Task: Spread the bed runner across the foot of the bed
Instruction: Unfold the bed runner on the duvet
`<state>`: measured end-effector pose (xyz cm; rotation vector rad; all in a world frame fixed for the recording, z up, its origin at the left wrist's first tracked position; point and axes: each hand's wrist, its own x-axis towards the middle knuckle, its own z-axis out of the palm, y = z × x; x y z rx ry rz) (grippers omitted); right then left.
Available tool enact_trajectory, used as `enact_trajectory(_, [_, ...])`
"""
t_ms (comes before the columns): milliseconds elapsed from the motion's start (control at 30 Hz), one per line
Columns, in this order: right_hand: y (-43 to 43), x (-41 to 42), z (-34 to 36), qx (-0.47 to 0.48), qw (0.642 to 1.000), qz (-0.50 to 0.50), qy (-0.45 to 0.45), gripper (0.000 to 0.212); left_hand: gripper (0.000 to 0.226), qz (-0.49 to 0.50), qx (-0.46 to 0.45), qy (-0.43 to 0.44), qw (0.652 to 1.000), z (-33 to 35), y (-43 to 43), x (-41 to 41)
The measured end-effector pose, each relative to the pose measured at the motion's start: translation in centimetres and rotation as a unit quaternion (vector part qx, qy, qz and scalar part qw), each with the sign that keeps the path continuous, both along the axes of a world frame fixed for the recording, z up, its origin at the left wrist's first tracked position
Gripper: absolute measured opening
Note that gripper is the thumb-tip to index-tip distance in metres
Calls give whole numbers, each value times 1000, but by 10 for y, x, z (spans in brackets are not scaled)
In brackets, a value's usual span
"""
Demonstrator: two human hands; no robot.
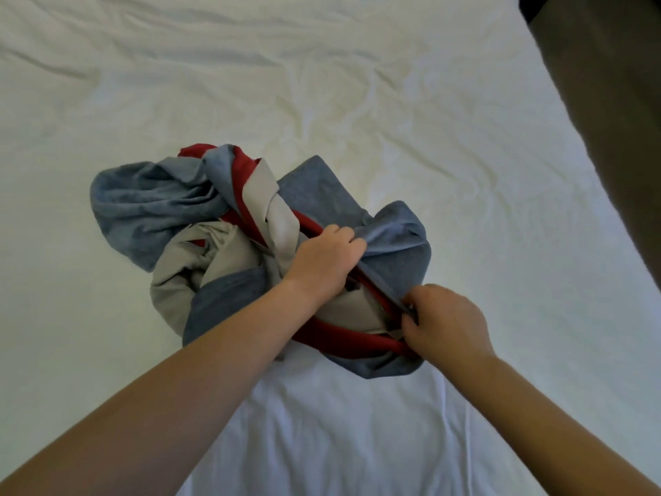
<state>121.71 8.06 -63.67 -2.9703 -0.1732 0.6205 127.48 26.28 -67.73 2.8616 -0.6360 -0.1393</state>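
Bed runner (229, 216): blue, grey and red cloth, bunched in a twisted heap on the white bed sheet (393, 102), near the middle of the view. Not spread; folds overlap, red trim loops through the pile.

Left hand (323, 261): reaches in from lower left, rests on the heap's right half, fingers closed around a blue fold.

Right hand (445, 322): at the heap's near right edge, fingers pinched on the cloth where blue fabric meets red trim. Which layer it holds is probably the blue edge; fingertips partly hidden.

Hands close together, not touching. Dark floor (608, 102) beyond the bed's right edge.
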Motion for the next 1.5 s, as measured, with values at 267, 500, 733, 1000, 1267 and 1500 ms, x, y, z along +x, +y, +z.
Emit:
enact_trajectory(267, [48,72,6,77,987,18,-141,24,26,114,91,-50,988,18,48,22])
enact_trajectory(500, [112,110,-57,45,992,113,-45,47,53,238,104,35,965,-23,72,11])
enact_trajectory(733, [89,125,-81,40,979,191,-62,19,80,286,123,42,949,-36,61,9])
enact_trajectory(1000, [63,133,-60,62,969,215,-104,16,67,300,118,19,946,-35,51,12])
enact_trajectory(1267, [-44,145,-33,1,981,138,-134,15,70,309,171,46,934,-37,47,17])
enact_trajectory(1500, [-127,114,-49,-77,993,31,-85,8,60,331,231,59,913,-18,-4,27])
